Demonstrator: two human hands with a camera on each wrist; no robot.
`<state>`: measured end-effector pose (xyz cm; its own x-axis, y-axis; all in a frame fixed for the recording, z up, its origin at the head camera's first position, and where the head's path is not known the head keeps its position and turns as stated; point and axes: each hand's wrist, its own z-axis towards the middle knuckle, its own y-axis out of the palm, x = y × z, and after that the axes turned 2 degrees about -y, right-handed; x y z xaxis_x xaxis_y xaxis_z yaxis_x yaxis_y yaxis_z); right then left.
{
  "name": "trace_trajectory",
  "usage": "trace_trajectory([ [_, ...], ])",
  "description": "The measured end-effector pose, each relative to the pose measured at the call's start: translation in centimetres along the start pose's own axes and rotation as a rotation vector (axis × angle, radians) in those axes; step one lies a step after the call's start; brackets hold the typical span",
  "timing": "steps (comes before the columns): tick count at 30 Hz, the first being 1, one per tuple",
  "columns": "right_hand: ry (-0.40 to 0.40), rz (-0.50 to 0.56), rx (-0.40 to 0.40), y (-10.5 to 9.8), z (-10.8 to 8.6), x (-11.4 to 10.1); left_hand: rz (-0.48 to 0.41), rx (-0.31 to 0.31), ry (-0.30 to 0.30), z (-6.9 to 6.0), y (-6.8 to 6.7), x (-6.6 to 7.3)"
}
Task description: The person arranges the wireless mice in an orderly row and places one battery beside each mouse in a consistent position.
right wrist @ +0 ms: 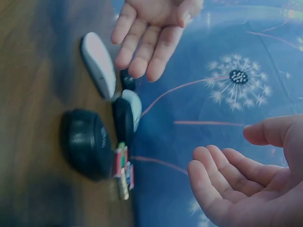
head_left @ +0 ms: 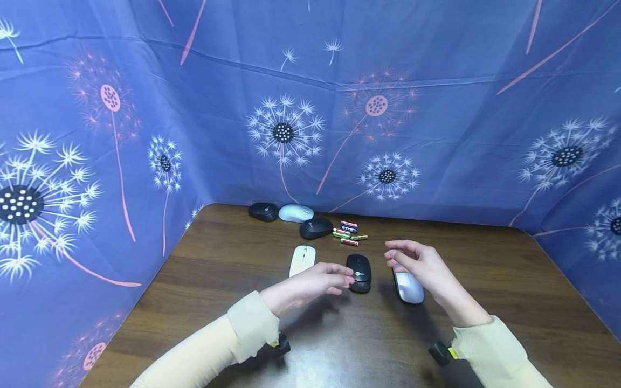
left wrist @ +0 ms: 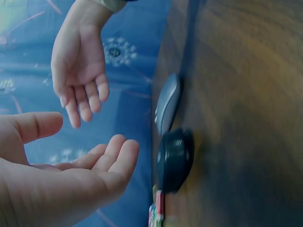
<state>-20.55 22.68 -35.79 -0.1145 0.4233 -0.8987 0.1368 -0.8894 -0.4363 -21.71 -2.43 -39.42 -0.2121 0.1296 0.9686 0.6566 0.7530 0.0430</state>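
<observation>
left grip (head_left: pixel 312 285) and right grip (head_left: pixel 427 269) hang loose, empty, flanking the nearest black mouse (head_left: pixel 359 274); batteries (head_left: pixel 349 242) lie beyond it, perhaps bunched against rolling.

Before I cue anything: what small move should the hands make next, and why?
Probably lower the left hand onto the black mouse between the hands: in the head view that empty hand overlaps it, while the right hand, also empty, overlaps the silver mouse.
</observation>
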Motion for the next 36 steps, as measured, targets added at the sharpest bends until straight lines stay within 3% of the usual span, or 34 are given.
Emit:
trace_trajectory([
  [11, -0.035, 0.095, -0.022, 1.9, 1.9, -1.9, 0.020, 0.065, 0.033, -2.2, -4.5, 0.4],
  [19, -0.040, 0.254, -0.055, 4.1, 3.9, -2.4, -0.049, 0.161, 0.032, -3.0, -7.6, -0.1],
  [26, 0.015, 0.325, -0.055, 6.1, 5.8, -2.5, -0.100, 0.212, 0.029, -2.6, -9.7, -0.6],
  [36, 0.104, 0.458, -0.083, 9.5, 8.4, -3.2, -0.136, 0.361, -0.006, -1.4, -13.0, -1.2],
])
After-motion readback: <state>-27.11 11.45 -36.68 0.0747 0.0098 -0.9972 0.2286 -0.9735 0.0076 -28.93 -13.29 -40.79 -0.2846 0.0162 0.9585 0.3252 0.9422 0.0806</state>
